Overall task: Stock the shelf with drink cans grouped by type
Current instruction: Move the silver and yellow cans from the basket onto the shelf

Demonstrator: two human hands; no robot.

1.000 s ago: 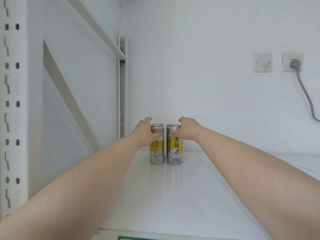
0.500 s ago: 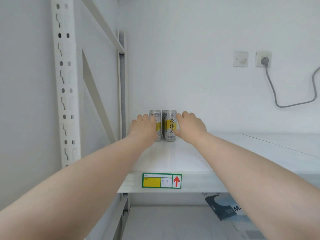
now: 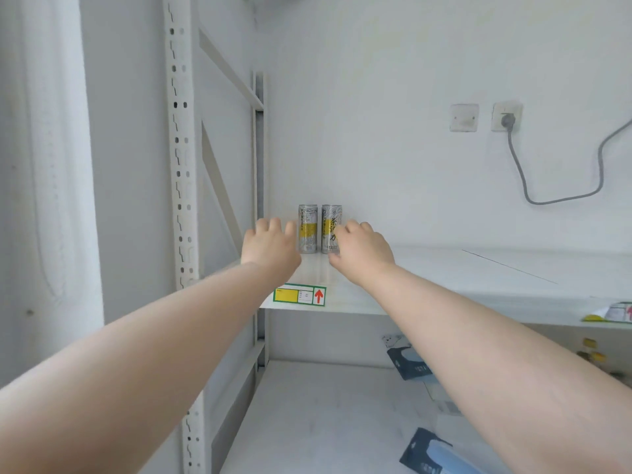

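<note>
Two silver and yellow drink cans stand upright side by side at the back left corner of the white shelf point(image 3: 444, 275): the left can point(image 3: 307, 227) and the right can point(image 3: 331, 224). My left hand point(image 3: 272, 246) hovers just in front and left of the left can, fingers relaxed, holding nothing. My right hand point(image 3: 362, 251) is just in front and right of the right can, fingers loose, also holding nothing. Both hands partly cover the cans' lower edges.
A yellow and green label with a red arrow point(image 3: 299, 295) is on the shelf's front edge. A perforated upright point(image 3: 179, 165) stands on the left. A wall socket with a grey cable point(image 3: 506, 118) is at the right. Dark packets point(image 3: 410, 364) lie on the lower shelf.
Both hands have let go of the cans and drawn back toward me. The view has pulled away from the shelf, so the front label and lower shelf now show.
</note>
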